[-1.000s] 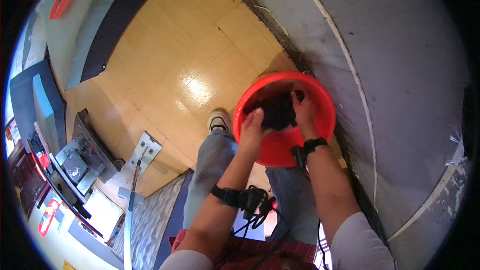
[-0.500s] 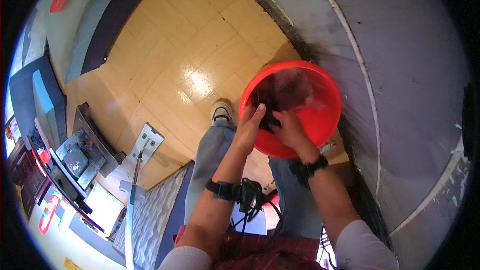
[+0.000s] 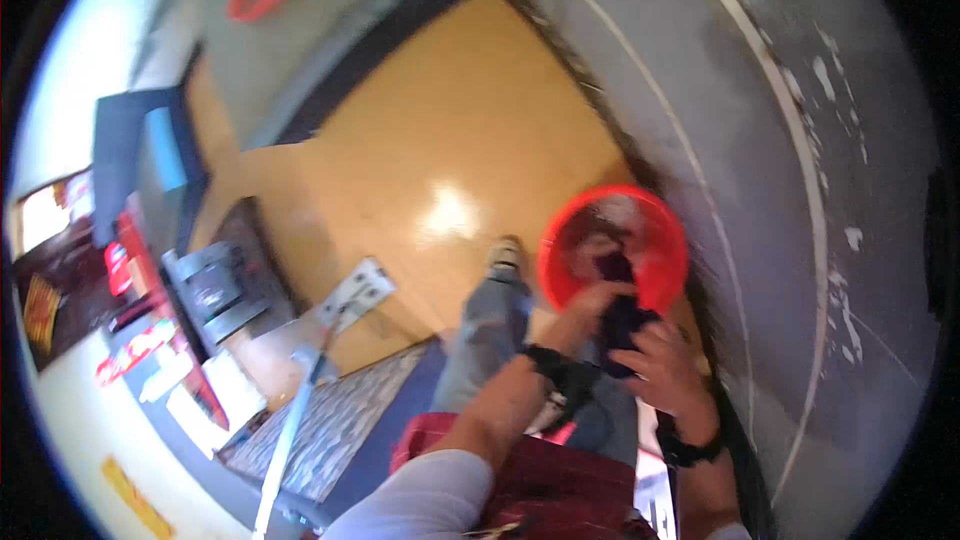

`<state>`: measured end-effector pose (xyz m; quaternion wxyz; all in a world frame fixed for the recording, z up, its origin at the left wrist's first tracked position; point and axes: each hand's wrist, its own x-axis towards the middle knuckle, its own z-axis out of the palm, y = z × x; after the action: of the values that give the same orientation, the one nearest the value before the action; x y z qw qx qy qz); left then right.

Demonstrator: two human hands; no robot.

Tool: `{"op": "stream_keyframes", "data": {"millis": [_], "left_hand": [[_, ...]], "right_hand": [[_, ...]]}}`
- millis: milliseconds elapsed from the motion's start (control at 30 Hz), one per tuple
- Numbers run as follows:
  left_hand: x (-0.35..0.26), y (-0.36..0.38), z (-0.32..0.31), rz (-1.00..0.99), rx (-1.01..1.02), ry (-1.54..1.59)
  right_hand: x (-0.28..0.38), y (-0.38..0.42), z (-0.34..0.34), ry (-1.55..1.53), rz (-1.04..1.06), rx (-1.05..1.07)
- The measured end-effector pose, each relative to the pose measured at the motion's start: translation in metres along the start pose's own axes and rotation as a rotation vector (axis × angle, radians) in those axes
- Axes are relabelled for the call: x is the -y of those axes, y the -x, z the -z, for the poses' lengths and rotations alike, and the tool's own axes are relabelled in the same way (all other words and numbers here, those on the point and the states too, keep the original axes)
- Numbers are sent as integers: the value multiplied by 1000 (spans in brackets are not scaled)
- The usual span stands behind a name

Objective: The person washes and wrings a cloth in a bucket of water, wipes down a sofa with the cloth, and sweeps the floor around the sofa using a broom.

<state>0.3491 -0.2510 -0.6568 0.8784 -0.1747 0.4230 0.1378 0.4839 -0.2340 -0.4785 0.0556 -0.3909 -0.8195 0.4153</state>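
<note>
A dark purple-black cloth (image 3: 624,318), long and bunched, hangs between my two hands. Its far end reaches over the inside of a red bucket (image 3: 556,223). My left hand (image 3: 592,308) grips the cloth near the bucket's front rim. Nearer my body, my right hand (image 3: 668,370) has its fingers around the other end. Inside the bucket, water and another soaked, brownish-grey item are blurred and cannot be made out clearly.
A grey wall (image 3: 760,140) rises right beside the bucket. My shoe (image 3: 506,258) stands on the tan tiled floor (image 3: 430,160). To the left are a metal floor plate with a post (image 3: 362,292), a patterned mat (image 3: 330,430) and a machine-like metal object (image 3: 215,285).
Both hands have lifted the dark cloth up from inside the bucket and drawn it toward my body. It now shows stretched between them. The camera view has shifted and turned.
</note>
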Motion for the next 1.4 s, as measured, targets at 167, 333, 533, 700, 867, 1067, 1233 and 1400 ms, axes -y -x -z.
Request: {"op": "stream_keyframes", "data": {"millis": [167, 333, 533, 700, 867, 1067, 1233, 1400], "left_hand": [[7, 30, -38, -166, -276, -119], [41, 24, -47, -461, -94, -139], [41, 97, -111, -486, 155, 236], [52, 116, -126, -612, 324, 438], [68, 143, -133, -465, 215, 501], [48, 199, -121, -401, 375, 382], [23, 201, -108, -365, 185, -330], [15, 211, -137, -593, -78, -922]], "right_hand": [[-29, 37, 12, -359, -363, -243], [-83, 37, 3, -821, -474, -394], [-59, 23, 7, -1670, -519, -444], [2, 25, 26, -1839, -341, -275], [30, 22, 19, -1976, -120, -251], [27, -4, 12, -2134, -8, -292], [53, -14, 39, -1780, -593, -497], [-9, -27, 22, -1618, -742, -337]]}}
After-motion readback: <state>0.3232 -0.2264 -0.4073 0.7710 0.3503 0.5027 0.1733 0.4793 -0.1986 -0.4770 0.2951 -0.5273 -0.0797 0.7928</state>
